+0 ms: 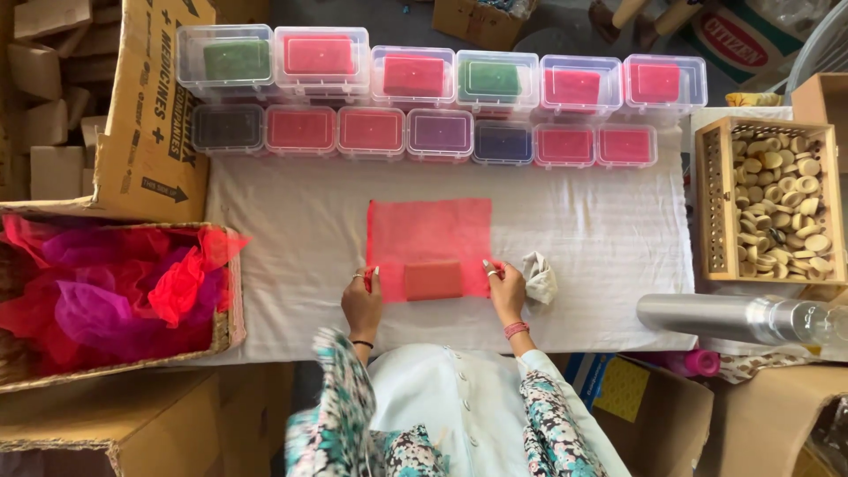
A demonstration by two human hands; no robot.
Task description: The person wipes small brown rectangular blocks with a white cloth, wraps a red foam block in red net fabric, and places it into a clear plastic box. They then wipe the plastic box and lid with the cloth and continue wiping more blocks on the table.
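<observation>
a red net sheet (pixel 429 231) is spread flat on the white cloth (pixel 283 221), w/ a small reddish-brown block (pixel 433 280) laid on its near edge, centred betw. both hands. the sheet's near left corner is pinched by the left hand (pixel 362 303), the near right corner by the right hand (pixel 506 291); fingers closed on the net. a crumpled white rag (pixel 539 277) is seen just right of the right hand. clear lidded boxes (pixel 442 106) are lined up in 2 rows at the far edge, a carton of loose net (pixel 115 291) at left, a wooden crate of discs (pixel 777 203) at right.

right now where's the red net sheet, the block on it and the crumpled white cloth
red net sheet (pixel 428 230), head view, bare upper middle
reddish block (pixel 433 280), head view, centre of top face
crumpled white cloth (pixel 539 278), head view, middle of bundle
</observation>
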